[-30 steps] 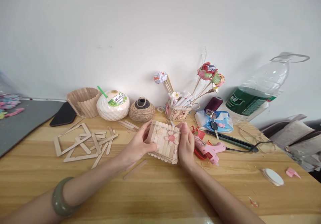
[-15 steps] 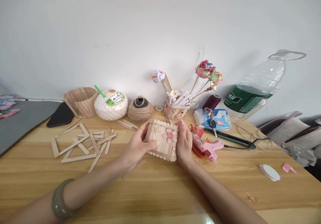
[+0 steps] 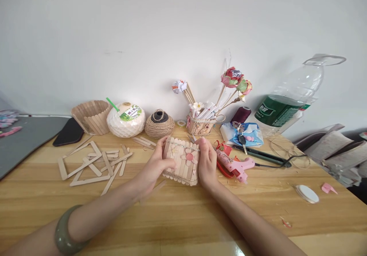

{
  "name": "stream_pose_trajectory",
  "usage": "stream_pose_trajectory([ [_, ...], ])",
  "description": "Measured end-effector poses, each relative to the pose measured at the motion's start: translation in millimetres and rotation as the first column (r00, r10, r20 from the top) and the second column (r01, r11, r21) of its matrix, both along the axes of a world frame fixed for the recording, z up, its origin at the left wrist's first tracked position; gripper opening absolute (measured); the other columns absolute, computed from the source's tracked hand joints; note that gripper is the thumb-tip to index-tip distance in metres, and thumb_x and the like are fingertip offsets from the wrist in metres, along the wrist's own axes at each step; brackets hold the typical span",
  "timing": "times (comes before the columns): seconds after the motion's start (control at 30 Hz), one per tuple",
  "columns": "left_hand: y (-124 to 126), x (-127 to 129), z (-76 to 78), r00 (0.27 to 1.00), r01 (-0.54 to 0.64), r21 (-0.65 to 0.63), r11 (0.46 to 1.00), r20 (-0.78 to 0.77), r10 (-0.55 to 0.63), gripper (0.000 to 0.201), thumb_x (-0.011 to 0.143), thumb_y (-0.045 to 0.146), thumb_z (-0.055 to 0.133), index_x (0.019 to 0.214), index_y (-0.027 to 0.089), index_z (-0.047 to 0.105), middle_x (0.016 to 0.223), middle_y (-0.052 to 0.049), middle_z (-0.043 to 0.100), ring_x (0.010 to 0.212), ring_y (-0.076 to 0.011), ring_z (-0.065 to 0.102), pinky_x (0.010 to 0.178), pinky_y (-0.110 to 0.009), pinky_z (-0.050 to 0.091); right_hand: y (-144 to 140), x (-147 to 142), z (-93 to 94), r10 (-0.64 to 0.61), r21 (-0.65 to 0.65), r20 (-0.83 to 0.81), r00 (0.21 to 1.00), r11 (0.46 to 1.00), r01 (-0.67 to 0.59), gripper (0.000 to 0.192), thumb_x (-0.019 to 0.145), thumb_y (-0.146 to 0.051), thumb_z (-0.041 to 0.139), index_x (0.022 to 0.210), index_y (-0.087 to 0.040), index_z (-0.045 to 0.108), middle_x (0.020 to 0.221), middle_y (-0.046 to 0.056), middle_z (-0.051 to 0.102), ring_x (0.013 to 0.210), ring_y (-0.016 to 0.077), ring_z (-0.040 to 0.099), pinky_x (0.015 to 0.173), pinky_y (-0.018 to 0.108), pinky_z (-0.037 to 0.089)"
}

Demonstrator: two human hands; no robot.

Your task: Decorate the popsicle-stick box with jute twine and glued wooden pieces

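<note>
Between both hands is a small popsicle-stick box (image 3: 181, 167), tilted so its side of upright sticks faces me. Flower decorations and cord bands run across that side. My left hand (image 3: 156, 168) grips its left edge, the thumb lying on the front face. Around the right edge wraps my right hand (image 3: 207, 165), fingers behind the box and partly hidden. Just right of that hand lies a pink hot glue gun (image 3: 236, 168) beside something red. Loose popsicle sticks (image 3: 94, 168) are scattered and joined in angled frames left of my left hand.
Along the wall stand a stick basket (image 3: 91, 116), a wrapped coconut (image 3: 126, 120), a twine ball (image 3: 159, 125) and a decorated pen holder (image 3: 200, 126) with paper flowers. A large plastic bottle (image 3: 282, 108) leans at right. White round pads (image 3: 307, 193) lie near the right edge.
The box and both hands have shifted slightly left and tilted a little. The grip looks the same. The whole view has moved slightly too.
</note>
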State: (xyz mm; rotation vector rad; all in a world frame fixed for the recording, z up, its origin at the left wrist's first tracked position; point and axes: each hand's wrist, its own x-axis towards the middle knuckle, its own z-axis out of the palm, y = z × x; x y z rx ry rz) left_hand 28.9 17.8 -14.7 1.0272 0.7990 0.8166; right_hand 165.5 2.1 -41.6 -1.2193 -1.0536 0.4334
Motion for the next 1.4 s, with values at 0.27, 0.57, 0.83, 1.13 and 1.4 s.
stream_pose_trajectory([
  [0.27, 0.7, -1.6, -1.0, 1.0, 0.004, 0.017, 1.0, 0.0, -0.004, 0.07, 0.054, 0.0, 0.048, 0.117, 0.029, 0.035, 0.107, 0.001, 0.054, 0.103, -0.0191, 0.049, 0.073, -0.025, 0.041, -1.6, -1.8, -7.5, 0.026, 0.015, 0.01, 1.0, 1.0, -0.026, 0.035, 0.089, -0.043, 0.035, 0.062, -0.021, 0.04, 0.061, -0.004, 0.038, 0.057, 0.012, 0.035, 0.054, 0.025, 0.031],
  [0.57, 1.8, -4.1, -6.8, 0.999, 0.011, 0.022, 1.0, 0.045, -0.012, 0.076, 0.049, -0.003, 0.045, 0.117, 0.029, 0.034, 0.111, 0.001, 0.054, 0.106, -0.019, 0.047, 0.073, -0.024, 0.042, 1.3, -4.5, 0.1, 0.003, 0.022, 0.018, 1.0, 1.0, -0.004, 0.036, 0.086, -0.045, 0.037, 0.06, -0.021, 0.039, 0.06, -0.004, 0.038, 0.056, 0.0122, 0.034, 0.054, 0.025, 0.031],
  [0.83, 9.6, -6.2, -7.7, 0.989, 0.112, 0.049, 0.993, 0.095, -0.116, 0.07, 0.058, -0.001, 0.051, 0.12, 0.027, 0.034, 0.121, -0.002, 0.05, 0.117, -0.0209, 0.041, 0.092, -0.034, 0.037, 4.0, -0.6, 6.6, -0.022, -0.023, -0.016, 1.0, 1.0, 0.021, 0.035, 0.084, -0.046, 0.039, 0.059, -0.021, 0.04, 0.058, -0.004, 0.041, 0.055, 0.0125, 0.036, 0.053, 0.025, 0.032],
  [1.13, 10.1, -7.1, -6.9, 0.996, 0.088, 0.054, 0.995, 0.02, -0.09, 0.068, 0.054, -0.002, 0.047, 0.114, 0.028, 0.035, 0.116, 0.0, 0.05, 0.114, -0.0211, 0.042, 0.09, -0.033, 0.038, 1.5, -5.1, 6.2, -0.018, -0.011, -0.043, 0.999, 1.0, 0.017, 0.033, 0.084, -0.044, 0.04, 0.059, -0.021, 0.04, 0.057, -0.004, 0.039, 0.055, 0.0122, 0.036, 0.052, 0.024, 0.032],
  [1.4, 11.2, -7.3, -5.1, 0.99, 0.124, 0.022, 0.992, 0.06, -0.125, 0.069, 0.056, -0.001, 0.051, 0.116, 0.026, 0.032, 0.12, -0.003, 0.048, 0.117, -0.0224, 0.04, 0.093, -0.036, 0.036, 2.4, -3.2, 5.6, -0.006, -0.033, -0.065, 0.998, 0.999, 0.004, 0.034, 0.083, -0.045, 0.04, 0.06, -0.02, 0.041, 0.057, -0.004, 0.041, 0.055, 0.0121, 0.036, 0.052, 0.024, 0.032],
])
